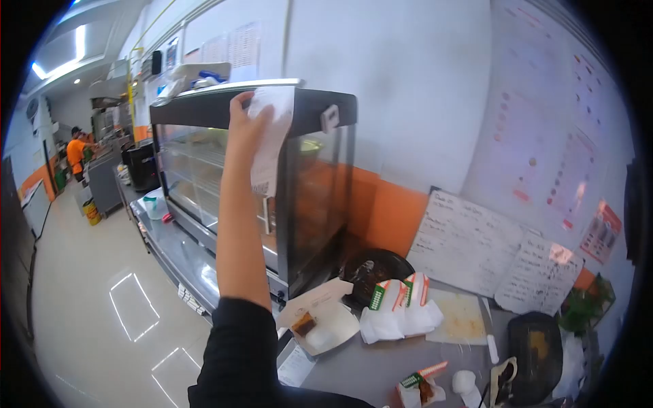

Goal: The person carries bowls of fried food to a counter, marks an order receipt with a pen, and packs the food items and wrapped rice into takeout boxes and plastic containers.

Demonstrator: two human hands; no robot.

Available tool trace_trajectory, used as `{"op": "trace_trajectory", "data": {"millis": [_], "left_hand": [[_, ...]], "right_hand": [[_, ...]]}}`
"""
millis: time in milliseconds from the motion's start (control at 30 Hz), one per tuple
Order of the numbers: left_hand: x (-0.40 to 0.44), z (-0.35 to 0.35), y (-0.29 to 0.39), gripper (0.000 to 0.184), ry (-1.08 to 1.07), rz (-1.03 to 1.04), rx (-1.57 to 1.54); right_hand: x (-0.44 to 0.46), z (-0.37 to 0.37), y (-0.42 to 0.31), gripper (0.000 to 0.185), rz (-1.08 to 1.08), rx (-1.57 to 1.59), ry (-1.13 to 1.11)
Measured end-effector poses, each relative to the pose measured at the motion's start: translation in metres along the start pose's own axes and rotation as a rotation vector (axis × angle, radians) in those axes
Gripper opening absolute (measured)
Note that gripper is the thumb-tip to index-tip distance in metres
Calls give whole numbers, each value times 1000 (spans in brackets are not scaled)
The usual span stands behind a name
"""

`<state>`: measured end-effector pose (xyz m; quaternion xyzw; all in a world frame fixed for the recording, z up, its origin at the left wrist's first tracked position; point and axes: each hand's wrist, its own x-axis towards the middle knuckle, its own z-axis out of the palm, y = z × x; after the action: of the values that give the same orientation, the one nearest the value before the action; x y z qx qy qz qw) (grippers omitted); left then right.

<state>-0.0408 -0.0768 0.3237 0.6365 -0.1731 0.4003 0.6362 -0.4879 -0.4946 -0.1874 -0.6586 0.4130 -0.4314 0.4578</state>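
Observation:
My left hand (pixel 249 117) is raised at the top front edge of a glass-sided display cabinet (pixel 294 224). Its thumb and fingers are closed on a long white paper receipt (pixel 272 139), which hangs down over the cabinet's corner. Small dark print shows near the receipt's lower end. My right hand is out of view. Below the cabinet, an open cardboard food box (pixel 343 325) holds a brown piece of food and a white round item. Beside it stand white paper packets (pixel 401 319) with orange and green print.
A second slip (pixel 297 366) lies on the grey counter. To the right are a cutting board (pixel 459 319), a black tray (pixel 534 347) and a handwritten whiteboard (pixel 462 245). A round black pan (pixel 376 272) sits behind the box. A person in orange (pixel 75 153) stands down the aisle.

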Motion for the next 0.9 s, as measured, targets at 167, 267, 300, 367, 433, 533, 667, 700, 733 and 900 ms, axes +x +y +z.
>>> {"op": "trace_trajectory", "data": {"millis": [167, 267, 300, 367, 433, 533, 667, 700, 733, 900], "left_hand": [[-205, 72, 25, 41, -304, 466, -122], [-312, 105, 46, 39, -635, 234, -528], [-329, 113, 58, 40, -712, 370, -496], [-365, 128, 75, 42, -865, 245, -694], [-393, 139, 90, 43, -954, 190, -758], [-421, 150, 108, 46, -1094, 164, -801], [-454, 158, 132, 55, -1199, 186, -858], [-460, 161, 141, 62, -1236, 189, -897], [-466, 164, 151, 70, -1272, 194, -937], [-514, 164, 179, 100, -1651, -222, -1169]], "right_hand": [[30, -15, -41, 45, -428, -42, 91], [28, -10, -197, 27, -670, 180, -436], [25, -17, -244, 44, -746, 98, -532], [25, -29, -288, 52, -715, 211, -614], [20, -43, -307, 49, -587, 340, -539], [19, -64, -309, 38, -425, 392, -335], [17, -105, -292, 24, -461, 235, -120], [14, -114, -292, 21, -443, 211, -67], [14, -124, -289, 20, -428, 232, -12], [20, -174, -276, 16, -369, 404, 231]]}}
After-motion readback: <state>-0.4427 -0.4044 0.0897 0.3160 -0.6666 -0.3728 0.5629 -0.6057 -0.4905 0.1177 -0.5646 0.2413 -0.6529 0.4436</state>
